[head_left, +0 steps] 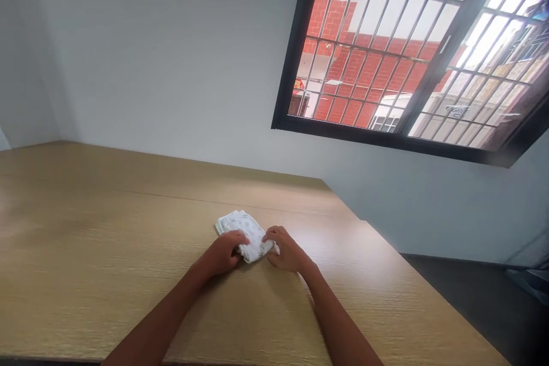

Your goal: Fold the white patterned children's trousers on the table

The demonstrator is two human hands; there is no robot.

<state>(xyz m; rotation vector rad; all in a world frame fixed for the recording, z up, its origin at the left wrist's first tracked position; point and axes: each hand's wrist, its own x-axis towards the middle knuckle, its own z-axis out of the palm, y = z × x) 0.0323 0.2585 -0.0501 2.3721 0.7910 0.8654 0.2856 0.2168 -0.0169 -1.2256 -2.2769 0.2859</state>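
A small white folded cloth-like pad with a faint grey print lies on the wooden table. My left hand grips its near left edge with curled fingers. My right hand pinches its near right corner, fingers closed. Both forearms reach in from the bottom of the view. The near part of the pad is hidden under my fingers.
The table's right edge runs diagonally down to the right, with dark floor beyond it. A white wall stands behind the table, and a black-framed barred window is at the upper right.
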